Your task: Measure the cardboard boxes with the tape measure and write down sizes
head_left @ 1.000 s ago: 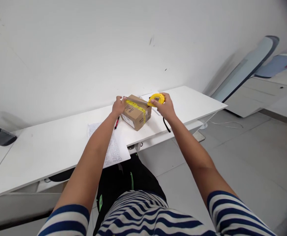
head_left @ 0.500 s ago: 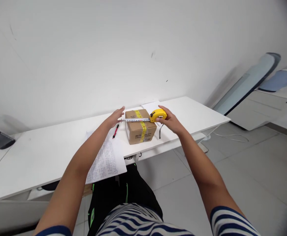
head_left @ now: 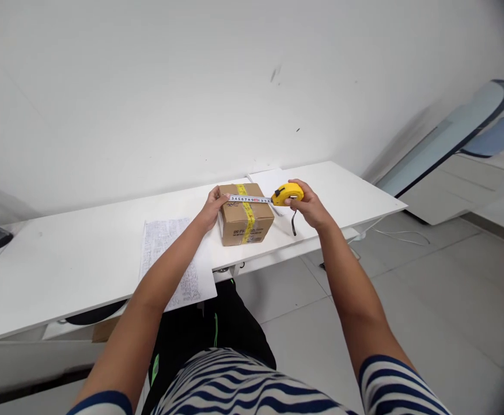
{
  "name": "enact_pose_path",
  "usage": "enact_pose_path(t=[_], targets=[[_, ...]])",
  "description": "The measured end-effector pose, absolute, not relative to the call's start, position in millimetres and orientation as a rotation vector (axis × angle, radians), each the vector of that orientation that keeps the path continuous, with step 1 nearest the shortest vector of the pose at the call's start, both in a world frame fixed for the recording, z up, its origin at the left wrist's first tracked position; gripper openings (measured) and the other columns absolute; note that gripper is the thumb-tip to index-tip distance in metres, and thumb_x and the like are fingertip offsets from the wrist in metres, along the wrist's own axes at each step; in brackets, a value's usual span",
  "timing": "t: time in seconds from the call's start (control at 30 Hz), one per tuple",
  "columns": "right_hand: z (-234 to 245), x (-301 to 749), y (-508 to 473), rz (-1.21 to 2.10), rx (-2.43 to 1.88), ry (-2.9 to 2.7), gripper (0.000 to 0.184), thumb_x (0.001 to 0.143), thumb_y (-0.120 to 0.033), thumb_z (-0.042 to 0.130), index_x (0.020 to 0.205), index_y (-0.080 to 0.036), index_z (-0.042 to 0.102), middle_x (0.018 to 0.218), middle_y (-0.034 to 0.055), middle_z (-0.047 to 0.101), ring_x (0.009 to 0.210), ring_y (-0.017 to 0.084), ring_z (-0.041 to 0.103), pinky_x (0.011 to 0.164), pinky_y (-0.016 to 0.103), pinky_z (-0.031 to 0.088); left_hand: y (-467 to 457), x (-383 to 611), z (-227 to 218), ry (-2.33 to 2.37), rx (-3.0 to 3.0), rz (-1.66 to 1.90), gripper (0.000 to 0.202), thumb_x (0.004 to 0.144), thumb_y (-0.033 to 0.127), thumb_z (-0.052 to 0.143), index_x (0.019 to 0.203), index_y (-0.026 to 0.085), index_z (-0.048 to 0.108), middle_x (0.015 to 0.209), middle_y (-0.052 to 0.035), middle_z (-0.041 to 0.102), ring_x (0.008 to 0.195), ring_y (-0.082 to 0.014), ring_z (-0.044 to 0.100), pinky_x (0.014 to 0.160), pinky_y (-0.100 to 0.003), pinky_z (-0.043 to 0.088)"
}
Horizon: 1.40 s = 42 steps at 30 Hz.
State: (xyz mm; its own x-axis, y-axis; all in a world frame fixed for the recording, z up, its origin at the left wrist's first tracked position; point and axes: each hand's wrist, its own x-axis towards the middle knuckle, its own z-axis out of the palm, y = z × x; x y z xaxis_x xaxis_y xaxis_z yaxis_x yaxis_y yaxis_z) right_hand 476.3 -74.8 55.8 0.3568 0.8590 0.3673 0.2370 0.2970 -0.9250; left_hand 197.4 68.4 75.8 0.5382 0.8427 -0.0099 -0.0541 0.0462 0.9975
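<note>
A brown cardboard box (head_left: 234,227) with yellow printed tape over its top and front sits on the white table. The yellow tape measure (head_left: 283,194) has its white blade drawn out across the box top, left to right. My right hand (head_left: 311,206) is closed around its case, just beyond the box's right edge, and a dark wrist strap hangs below. At the box's upper left edge my left hand (head_left: 212,210) pinches the blade's end, thumb on top, fingers against the box's side.
Handwritten paper sheets (head_left: 165,236) lie left of the box, partly under my left forearm and over the table's front edge. White paper (head_left: 266,177) lies behind the box. A white wall rises behind the table (head_left: 83,242). At right, a pale panel (head_left: 446,138) leans; a cable (head_left: 398,235) lies on the floor.
My left hand has moved in from beside the box and closed on the blade's end. The tape measure's case has shifted right with my right hand. The red and black pen is now hidden.
</note>
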Motion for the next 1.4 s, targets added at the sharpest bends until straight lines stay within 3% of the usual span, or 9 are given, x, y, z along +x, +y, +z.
enact_pose_path(t=[0.13,0.23,0.33,0.47,0.7,0.8,1.13,1.4], targets=[[59.1,479.6,-68.5,0.564,-1.258,-1.204,0.071,0.068,-0.045,0.083,0.131,-0.029,0.054,0.107,0.0021,0.065,0.08,0.015,0.059,0.059,0.024,0.047,61.7,194.1,81.1,0.794,1.3,0.732,0.087,0.077,0.031,0.071,0.154,0.031,0.029,0.162,-0.007,0.041,0.148,-0.0271,0.041,0.117,-0.042,0.039],[60.1,479.1,-59.7,0.533,-1.269,-1.161,0.066,0.074,-0.058,0.077,0.128,-0.027,0.056,0.103,0.0024,0.065,0.077,0.014,0.057,0.057,0.023,0.044,62.3,193.4,82.4,0.805,1.305,0.733,0.09,0.069,0.029,0.078,0.148,0.034,0.034,0.16,-0.0064,0.042,0.145,-0.0288,0.043,0.115,-0.043,0.04],[58.0,477.5,-50.8,0.472,-1.307,-1.043,0.062,0.075,-0.066,0.073,0.12,-0.025,0.061,0.098,0.0021,0.064,0.073,0.013,0.055,0.054,0.021,0.04,64.2,190.9,79.0,0.762,1.286,0.703,0.085,0.07,0.036,0.082,0.142,0.034,0.036,0.159,-0.0065,0.043,0.145,-0.0293,0.043,0.111,-0.043,0.042],[52.3,480.9,-44.6,0.435,-1.359,-0.955,0.059,0.07,-0.063,0.076,0.114,-0.026,0.063,0.098,0.0019,0.064,0.074,0.014,0.056,0.055,0.021,0.04,63.8,182.6,73.7,0.708,1.233,0.574,0.076,0.075,0.056,0.08,0.134,0.033,0.039,0.154,-0.0077,0.048,0.146,-0.0293,0.04,0.107,-0.042,0.044],[51.8,492.9,-41.5,0.501,-1.318,-0.978,0.042,0.073,-0.052,0.075,0.107,-0.029,0.066,0.097,0.001,0.065,0.077,0.015,0.058,0.056,0.021,0.039,62.9,181.7,71.9,0.684,1.187,0.597,0.087,0.061,0.063,0.089,0.126,0.031,0.041,0.144,-0.0077,0.055,0.143,-0.0309,0.043,0.103,-0.042,0.044],[55.1,494.8,-39.2,0.522,-1.321,-1.003,0.039,0.073,-0.048,0.074,0.106,-0.029,0.066,0.096,0.0003,0.065,0.078,0.015,0.058,0.057,0.022,0.04,59.9,185.8,72.9,0.712,1.179,0.612,0.083,0.063,0.064,0.087,0.123,0.03,0.04,0.142,-0.0081,0.056,0.138,-0.0309,0.048,0.099,-0.041,0.046],[70.0,487.7,-30.2,0.502,-1.342,-1.085,0.041,0.075,-0.048,0.072,0.11,-0.029,0.066,0.096,0.0001,0.066,0.075,0.015,0.058,0.058,0.023,0.042,48.2,182.5,74.3,0.85,1.266,0.644,0.067,0.075,0.044,0.078,0.124,0.029,0.035,0.142,-0.0087,0.056,0.133,-0.0278,0.054,0.099,-0.042,0.048],[77.0,492.7,-16.8,0.516,-1.357,-1.137,0.04,0.074,-0.048,0.072,0.107,-0.027,0.065,0.09,-0.0003,0.064,0.071,0.015,0.055,0.057,0.025,0.041,48.1,182.9,70.3,0.873,1.362,0.663,0.059,0.082,0.041,0.072,0.127,0.029,0.036,0.139,-0.0087,0.06,0.13,-0.0256,0.057,0.1,-0.041,0.048]])
